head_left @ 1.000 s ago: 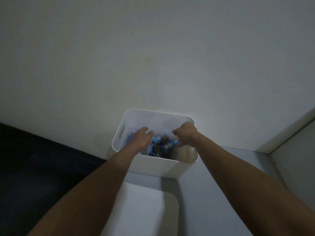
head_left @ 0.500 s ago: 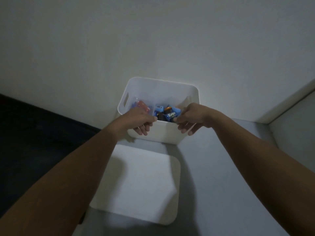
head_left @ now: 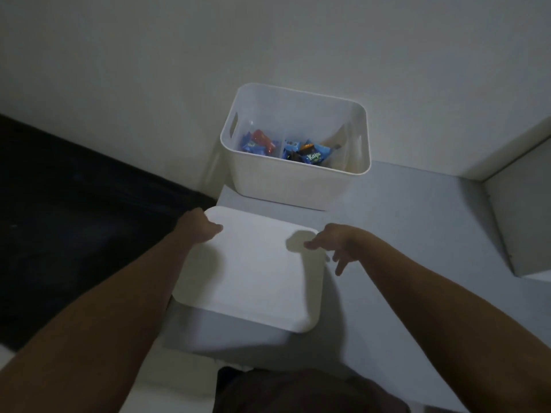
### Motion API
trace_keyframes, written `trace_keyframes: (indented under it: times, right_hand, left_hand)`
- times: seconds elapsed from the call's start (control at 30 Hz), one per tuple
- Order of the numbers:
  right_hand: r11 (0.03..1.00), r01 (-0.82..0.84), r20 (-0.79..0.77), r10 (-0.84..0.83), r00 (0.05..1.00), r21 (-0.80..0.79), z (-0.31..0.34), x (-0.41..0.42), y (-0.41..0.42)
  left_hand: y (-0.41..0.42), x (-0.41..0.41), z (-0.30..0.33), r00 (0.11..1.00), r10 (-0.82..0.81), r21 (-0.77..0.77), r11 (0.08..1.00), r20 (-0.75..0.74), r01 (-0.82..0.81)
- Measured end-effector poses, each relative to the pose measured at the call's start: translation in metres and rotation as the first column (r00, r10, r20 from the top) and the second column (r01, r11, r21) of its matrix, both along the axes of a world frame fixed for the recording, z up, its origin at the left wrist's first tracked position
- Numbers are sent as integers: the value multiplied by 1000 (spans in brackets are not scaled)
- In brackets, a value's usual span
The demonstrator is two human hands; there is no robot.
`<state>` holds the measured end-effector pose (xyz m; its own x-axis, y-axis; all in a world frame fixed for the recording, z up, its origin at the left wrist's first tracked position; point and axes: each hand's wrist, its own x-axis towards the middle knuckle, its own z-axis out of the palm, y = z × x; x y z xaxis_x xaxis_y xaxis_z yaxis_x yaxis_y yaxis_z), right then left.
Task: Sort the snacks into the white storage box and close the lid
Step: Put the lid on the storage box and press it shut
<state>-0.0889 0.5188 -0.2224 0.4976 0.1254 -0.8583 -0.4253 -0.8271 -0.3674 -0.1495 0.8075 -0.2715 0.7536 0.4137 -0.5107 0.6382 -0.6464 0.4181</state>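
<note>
- The white storage box (head_left: 295, 171) sits open at the back of the grey counter (head_left: 411, 234), right up against the wall (head_left: 268, 40).
- Snacks (head_left: 310, 153) are inside, in two little heaps: blue and red wrappers on the left, blue and dark ones on the right, with what looks like a divider between them, though it's pretty dim in there.
- The white lid (head_left: 253, 272) lies flat on the counter just in front of the box, not touching it.
- Left hand (head_left: 202, 228) is at the lid's far left corner, thumb on top, so it seems to be gripping the edge.
- Right hand (head_left: 337, 242) is over the lid's far right corner, fingers spread loose, holding nothing.
- Dark floor (head_left: 74, 219) off to the left.
</note>
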Motion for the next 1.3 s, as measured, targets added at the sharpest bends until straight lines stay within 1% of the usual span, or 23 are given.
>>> trace_keyframes:
  times: [0.1, 0.17, 0.27, 0.33, 0.47, 0.5, 0.57, 0.63, 0.7, 0.73, 0.77, 0.8, 0.83, 0.87, 0.93, 1.03, 1.1, 1.23, 1.3]
  right_hand:
    - [998, 59, -38, -59, 998, -14, -14, -13, 4]
    - [996, 92, -27, -92, 995, -21, -23, -19, 8]
    - [995, 85, 56, -82, 995, -54, -29, -24, 15]
    - [992, 82, 91, -73, 993, -94, -29, -25, 16]
    - [976, 201, 87, -194, 977, -78, -29, -22, 11]
    - [970, 237, 84, -231, 969, -62, -29, -21, 8]
    - [954, 298, 85, -296, 951, -15, -27, -18, 4]
    - [947, 322, 124, -321, 939, 11, -23, -15, 1]
    - [952, 307, 198, -304, 932, 16, -20, -10, 0]
    - [956, 291, 238, -288, 928, 22, -16, -8, 0]
    - [958, 284, 276, -282, 919, 33, -12, -6, 0]
    - [959, 280, 317, -279, 906, 43, -6, -4, 0]
    - [963, 265, 361, -262, 895, 41, 1, -3, 0]
    - [970, 239, 403, -233, 885, 35, 11, -2, -1]
    - [979, 198, 466, -193, 863, 39, 31, 1, -4]
    - [975, 198, 546, -223, 808, 104, 54, 12, -11]
    - [967, 206, 610, -255, 750, 152, 68, 24, -16]
    - [924, 296, 695, -378, 612, 242, 89, 52, -23]
    - [892, 348, 710, -443, 547, 288, 96, 67, -26]
  left_hand:
    - [-3, -17, -3, 995, 76, -23, 997, -66, -78]
    - [-6, -22, -5, 993, 94, -33, 995, -71, -97]
    - [-8, -26, -6, 992, 104, -45, 993, -66, -107]
    - [-7, -27, -7, 989, 140, -67, 987, -55, -144]
    - [-2, -26, -4, 975, 219, -50, 974, -23, -220]
    - [-1, -25, -1, 974, 227, -20, 974, -5, -228]
    - [2, -24, 5, 980, 195, 66, 978, 39, -197]
    - [7, -20, 5, 977, 174, 83, 979, 119, -185]
    - [6, -18, 8, 964, 204, 84, 972, 170, -221]
    - [2, -17, 11, 945, 255, 76, 958, 205, -275]
    - [0, -15, 13, 905, 331, 64, 931, 269, -360]
    - [-2, -14, 15, 837, 414, 26, 891, 356, -452]
    - [-4, -14, 18, 771, 452, -2, 863, 448, -505]
    - [-6, -13, 23, 716, 464, -20, 845, 522, -534]
    - [-7, -11, 33, 635, 446, -54, 842, 631, -537]
    - [-8, 4, 52, 561, 442, -106, 842, 700, -530]
    - [-10, 21, 69, 543, 452, -137, 842, 708, -522]
    - [-12, 60, 107, 576, 425, -188, 886, 699, -425]
    - [-10, 79, 122, 593, 416, -204, 897, 690, -393]
